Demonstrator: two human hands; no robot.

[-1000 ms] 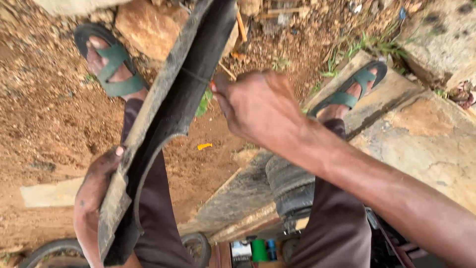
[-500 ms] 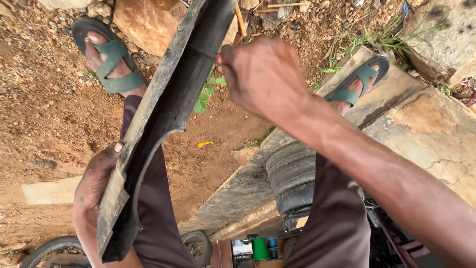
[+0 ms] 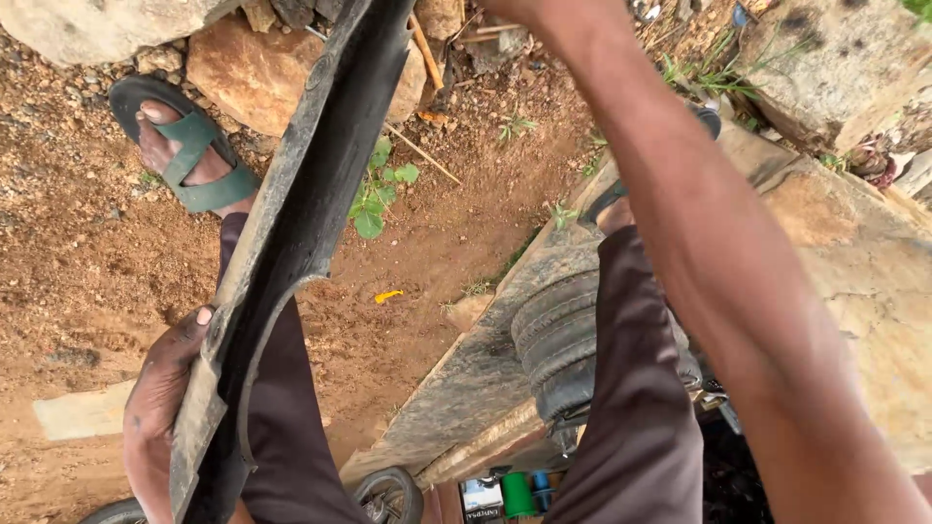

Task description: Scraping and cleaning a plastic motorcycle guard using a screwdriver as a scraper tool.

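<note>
A long, dirty black strip of tyre rubber (image 3: 311, 194) runs from the bottom left up to the top edge. My left hand (image 3: 160, 408) grips its lower end, thumb pressed on the front face. My right forearm (image 3: 699, 243) reaches diagonally up to the top edge, close to the strip's upper end. The right hand itself is cut off by the frame, so I cannot see what it holds. My legs in dark brown trousers (image 3: 631, 417) stand below.
My left foot in a green sandal (image 3: 184, 155) rests on reddish dirt. A black tyre (image 3: 558, 340) lies on a muddy plank (image 3: 466, 388) beside a concrete slab (image 3: 854, 291). Rocks (image 3: 233, 68) line the top; a small wheel (image 3: 393, 495) shows at the bottom.
My right hand has slid up along the strip and left the frame at the top. The left hand keeps its grip on the lower end.
</note>
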